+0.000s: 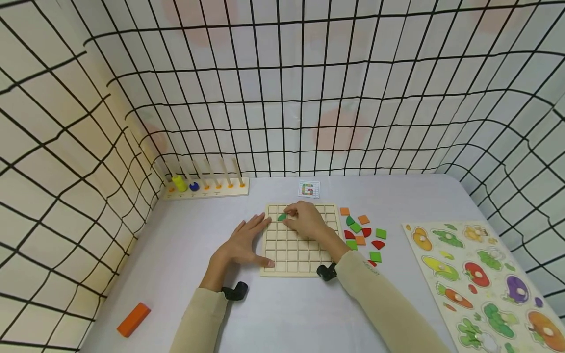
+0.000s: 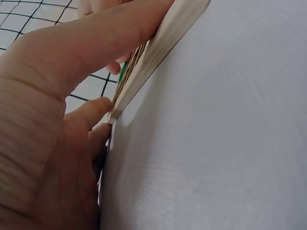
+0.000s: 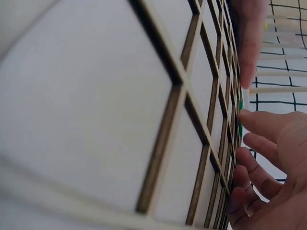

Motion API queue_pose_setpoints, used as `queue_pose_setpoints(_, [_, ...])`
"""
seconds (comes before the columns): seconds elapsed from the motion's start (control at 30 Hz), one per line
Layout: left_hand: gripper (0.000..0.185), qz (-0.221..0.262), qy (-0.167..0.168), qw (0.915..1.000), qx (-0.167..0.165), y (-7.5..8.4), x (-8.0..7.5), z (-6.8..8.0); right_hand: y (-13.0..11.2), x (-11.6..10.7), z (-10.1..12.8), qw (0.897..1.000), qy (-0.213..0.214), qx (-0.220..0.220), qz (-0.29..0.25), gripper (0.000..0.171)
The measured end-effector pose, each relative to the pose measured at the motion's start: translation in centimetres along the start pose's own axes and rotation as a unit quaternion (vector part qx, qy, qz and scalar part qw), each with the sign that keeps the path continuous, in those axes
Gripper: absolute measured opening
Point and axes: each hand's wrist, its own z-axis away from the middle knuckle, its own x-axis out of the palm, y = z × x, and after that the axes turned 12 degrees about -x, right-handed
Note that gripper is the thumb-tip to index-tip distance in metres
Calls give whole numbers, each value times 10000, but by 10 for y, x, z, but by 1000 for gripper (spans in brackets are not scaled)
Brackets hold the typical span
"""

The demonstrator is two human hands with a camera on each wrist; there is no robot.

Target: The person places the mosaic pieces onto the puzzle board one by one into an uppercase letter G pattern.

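A wooden grid board (image 1: 292, 255) lies flat on the grey table. My left hand (image 1: 243, 243) rests flat against its left edge with straight fingers and the thumb at the near left corner; in the left wrist view the left hand (image 2: 48, 96) presses along the board edge (image 2: 158, 52). Over the board's upper rows, my right hand (image 1: 305, 219) has curled fingers and pinches a small green piece (image 1: 281, 216) sitting in a cell. In the right wrist view a fingertip of the right hand (image 3: 273, 163) touches the green piece (image 3: 240, 120) on the board (image 3: 192, 96).
Loose green, orange and red pieces (image 1: 363, 233) lie right of the board. A pattern card (image 1: 308, 189) sits behind it, and a peg rack (image 1: 207, 188) stands at the back left. An orange block (image 1: 133, 319) lies near left, a vegetable puzzle (image 1: 485, 282) at right. Netting walls surround the table.
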Motion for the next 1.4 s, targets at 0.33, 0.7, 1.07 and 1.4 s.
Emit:
queue_pose_setpoints(0.33, [134,-41,-146,9999,-69,4,0,0,12,-22,20,9994,171,-110,-288,28])
queue_pose_setpoints(0.7, [133,-11,-158,9999,48,3,-3,1,31,-75,63,9985,496,-59,-234,34])
queue_pose_setpoints(1.07, [134,54,-96,9999,64,2,0,1,65,-128,110,9953,525,514,631,40])
queue_pose_setpoints(1.4, [135,97,-106,9999,2,4,-2,2,92,-148,143,9904,352,1009,880,41])
